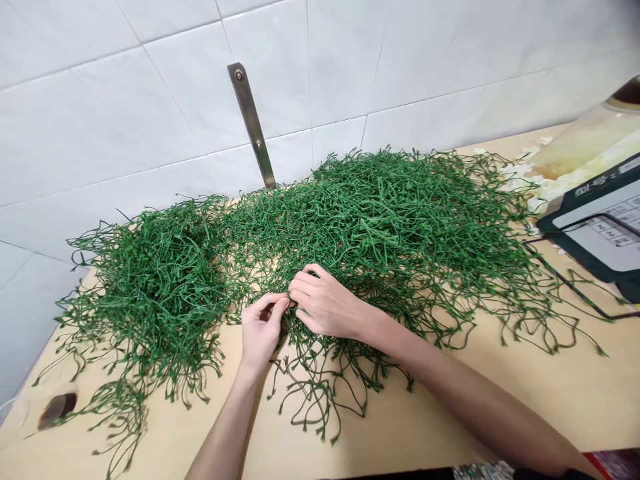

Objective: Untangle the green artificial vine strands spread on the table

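Note:
A large tangle of thin green plastic stems (380, 227) covers the back of a light wooden table (525, 393), with a denser heap (160, 280) at the left. My left hand (263, 327) pinches green stems at the front edge of the tangle. My right hand (325, 303) lies right beside it, fingers curled on the same stems. The fingertips of both hands meet at one spot.
A white tiled wall runs behind the table, with a slanted metal bracket (253, 123) fixed to it. A dark scale with a keypad (600, 223) and its cable sit at the right. Pale scraps and a clear bag (575, 153) lie behind the scale.

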Motion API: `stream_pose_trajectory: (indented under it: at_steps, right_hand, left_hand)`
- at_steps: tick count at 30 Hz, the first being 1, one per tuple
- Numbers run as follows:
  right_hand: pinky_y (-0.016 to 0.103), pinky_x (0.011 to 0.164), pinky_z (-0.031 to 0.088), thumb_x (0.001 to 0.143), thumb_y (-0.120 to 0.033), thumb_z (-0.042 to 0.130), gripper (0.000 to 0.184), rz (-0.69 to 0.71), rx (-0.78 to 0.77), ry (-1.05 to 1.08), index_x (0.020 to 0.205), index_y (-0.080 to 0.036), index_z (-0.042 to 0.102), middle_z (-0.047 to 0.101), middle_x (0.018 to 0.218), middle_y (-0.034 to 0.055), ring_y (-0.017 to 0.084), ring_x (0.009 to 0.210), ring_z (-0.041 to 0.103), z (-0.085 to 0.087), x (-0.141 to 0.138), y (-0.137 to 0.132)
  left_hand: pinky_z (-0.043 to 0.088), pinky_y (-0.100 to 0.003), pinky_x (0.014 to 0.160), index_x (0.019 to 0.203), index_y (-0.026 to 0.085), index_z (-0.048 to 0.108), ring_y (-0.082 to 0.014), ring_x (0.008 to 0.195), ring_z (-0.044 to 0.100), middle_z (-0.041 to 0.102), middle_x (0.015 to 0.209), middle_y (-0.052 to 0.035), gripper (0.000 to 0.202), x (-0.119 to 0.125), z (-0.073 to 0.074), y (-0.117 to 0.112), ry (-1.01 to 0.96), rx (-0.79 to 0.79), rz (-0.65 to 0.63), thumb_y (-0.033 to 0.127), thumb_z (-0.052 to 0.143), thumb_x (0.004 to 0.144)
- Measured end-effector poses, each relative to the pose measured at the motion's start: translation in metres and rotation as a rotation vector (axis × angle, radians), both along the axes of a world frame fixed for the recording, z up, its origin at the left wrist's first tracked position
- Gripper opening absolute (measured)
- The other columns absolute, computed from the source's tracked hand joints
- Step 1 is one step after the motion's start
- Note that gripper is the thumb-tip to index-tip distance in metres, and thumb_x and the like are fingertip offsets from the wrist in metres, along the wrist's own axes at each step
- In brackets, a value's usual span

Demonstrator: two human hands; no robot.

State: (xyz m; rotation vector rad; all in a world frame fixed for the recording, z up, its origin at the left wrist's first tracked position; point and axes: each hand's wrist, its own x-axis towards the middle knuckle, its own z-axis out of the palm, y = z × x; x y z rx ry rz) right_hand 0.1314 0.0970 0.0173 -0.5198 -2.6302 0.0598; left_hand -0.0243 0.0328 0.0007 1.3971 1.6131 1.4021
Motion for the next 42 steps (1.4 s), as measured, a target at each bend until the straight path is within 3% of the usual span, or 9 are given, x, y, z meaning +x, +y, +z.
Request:
stream_pose_trajectory:
  at_steps: [4, 8, 12, 15, 21, 26, 31, 36, 42]
  right_hand:
    - [0.037, 0.084, 0.035, 0.091, -0.023, 0.051, 0.016, 0.02, 0.01, -0.059, 0.084, -0.013, 0.061, 0.063, 0.082, 0.008, 0.021, 0.083, 0.05, 0.002, 0.001, 0.002]
    - [0.032, 0.073, 0.037, 0.092, -0.012, 0.046, 0.018, 0.101, -0.022, -0.136, 0.083, -0.013, 0.062, 0.063, 0.077, 0.0061, 0.019, 0.075, 0.05, 0.004, 0.006, 0.007]
    - [0.033, 0.081, 0.039, 0.087, -0.003, 0.045, 0.021, 0.093, -0.084, -0.081, 0.089, -0.011, 0.064, 0.067, 0.084, 0.0079, 0.019, 0.082, 0.054, 0.007, 0.011, 0.011]
    - [0.037, 0.09, 0.04, 0.084, -0.005, 0.045, 0.023, -0.004, -0.165, 0.101, 0.095, -0.011, 0.064, 0.069, 0.093, 0.0104, 0.022, 0.095, 0.054, 0.011, 0.013, 0.011]
    - [0.039, 0.099, 0.034, 0.088, -0.012, 0.047, 0.019, -0.113, -0.286, 0.356, 0.085, -0.016, 0.065, 0.072, 0.088, 0.004, 0.021, 0.103, 0.054, 0.022, 0.014, 0.006]
    - [0.037, 0.095, 0.033, 0.094, -0.018, 0.046, 0.024, -0.098, -0.387, 0.322, 0.078, -0.019, 0.065, 0.069, 0.079, 0.0012, 0.018, 0.099, 0.053, 0.029, 0.013, 0.002]
    - [0.034, 0.091, 0.033, 0.091, -0.019, 0.052, 0.018, -0.13, -0.382, 0.31, 0.08, -0.018, 0.067, 0.069, 0.081, 0.0014, 0.017, 0.093, 0.054, 0.022, 0.011, 0.004]
    - [0.034, 0.093, 0.031, 0.092, -0.017, 0.054, 0.015, -0.118, -0.405, 0.305, 0.088, -0.017, 0.068, 0.071, 0.088, 0.0029, 0.016, 0.092, 0.057, 0.018, 0.009, 0.006]
    - [0.035, 0.09, 0.031, 0.096, -0.026, 0.051, 0.025, -0.081, -0.521, 0.276, 0.081, -0.016, 0.069, 0.072, 0.084, 0.0028, 0.015, 0.089, 0.057, 0.021, 0.003, -0.003]
  left_hand:
    - [0.054, -0.023, 0.057, 0.073, 0.015, 0.074, -0.0151, 0.06, 0.066, 0.074, 0.066, -0.0038, 0.015, 0.0, 0.001, 0.0, 0.003, -0.008, -0.009, 0.027, 0.067, 0.077]
    - [0.053, -0.023, 0.056, 0.072, 0.016, 0.074, -0.0147, 0.058, 0.066, 0.073, 0.065, -0.0036, 0.015, 0.0, 0.003, 0.0, 0.021, -0.012, -0.021, 0.027, 0.067, 0.077]
    - [0.053, -0.023, 0.053, 0.072, 0.015, 0.074, -0.0148, 0.054, 0.065, 0.073, 0.062, -0.0037, 0.018, -0.001, 0.007, 0.0, -0.028, -0.015, 0.014, 0.032, 0.069, 0.076]
    - [0.055, -0.024, 0.057, 0.075, 0.014, 0.074, -0.0158, 0.058, 0.067, 0.074, 0.067, -0.0049, 0.022, -0.003, 0.008, 0.0, -0.085, -0.005, 0.079, 0.037, 0.073, 0.074]
    - [0.058, -0.032, 0.074, 0.094, 0.016, 0.076, -0.0188, 0.072, 0.072, 0.077, 0.081, -0.0065, 0.032, -0.008, 0.003, 0.0, -0.261, -0.003, 0.106, 0.038, 0.077, 0.071]
    - [0.057, -0.035, 0.082, 0.096, 0.017, 0.077, -0.0214, 0.082, 0.071, 0.077, 0.089, -0.0075, 0.028, -0.008, 0.006, -0.001, -0.264, -0.03, 0.097, 0.032, 0.074, 0.072]
    - [0.054, -0.029, 0.081, 0.085, 0.02, 0.078, -0.021, 0.097, 0.066, 0.071, 0.105, -0.0069, 0.016, -0.01, 0.001, 0.0, -0.284, 0.05, 0.108, 0.029, 0.073, 0.073]
    - [0.055, -0.028, 0.077, 0.091, 0.019, 0.076, -0.0177, 0.082, 0.068, 0.073, 0.092, -0.0059, 0.023, -0.013, -0.005, 0.0, -0.349, 0.015, 0.104, 0.035, 0.074, 0.074]
    - [0.054, -0.026, 0.075, 0.094, 0.018, 0.075, -0.0171, 0.081, 0.067, 0.073, 0.091, -0.0069, 0.025, -0.013, -0.003, -0.004, -0.139, 0.004, 0.118, 0.038, 0.072, 0.078]
